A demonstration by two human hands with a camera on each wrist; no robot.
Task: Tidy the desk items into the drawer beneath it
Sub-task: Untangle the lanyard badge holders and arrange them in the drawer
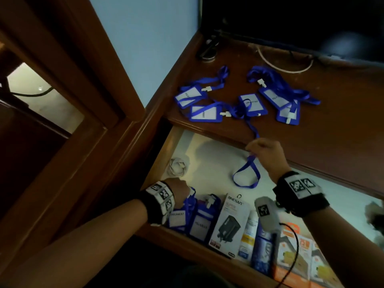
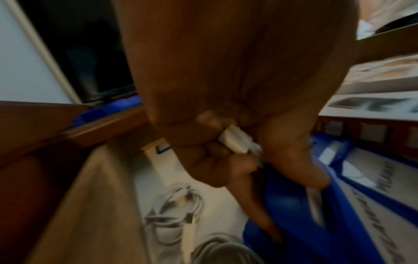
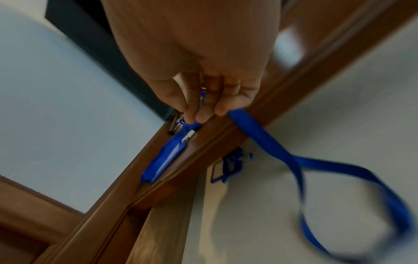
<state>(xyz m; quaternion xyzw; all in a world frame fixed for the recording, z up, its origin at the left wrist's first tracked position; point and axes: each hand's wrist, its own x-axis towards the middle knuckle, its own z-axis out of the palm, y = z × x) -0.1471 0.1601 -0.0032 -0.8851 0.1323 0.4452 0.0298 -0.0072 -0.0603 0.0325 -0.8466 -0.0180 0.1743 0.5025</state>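
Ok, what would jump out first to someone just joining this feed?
The scatter of blue ID badge holders with tangled lanyards on the dark wooden desk. Next, the right hand pinching one blue lanyard whose loop dangles over the open drawer. The left hand grips a badge clip at the drawer's front left, beside boxed chargers.

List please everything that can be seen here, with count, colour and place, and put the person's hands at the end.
badge holders on desk: five, blue with white cards, on the brown desk top
held lanyard: one, blue, runs from a desk badge and hangs over the open drawer
badge holders in drawer: two, blue, near left corner
charger box: one, white, near edge of the drawer
other boxes: several, white, blue, orange, right of it
coiled cable: one, white, drawer's far left corner
screen: one, black, back of desk
left hand: grips a white clip
right hand: pinches the lanyard
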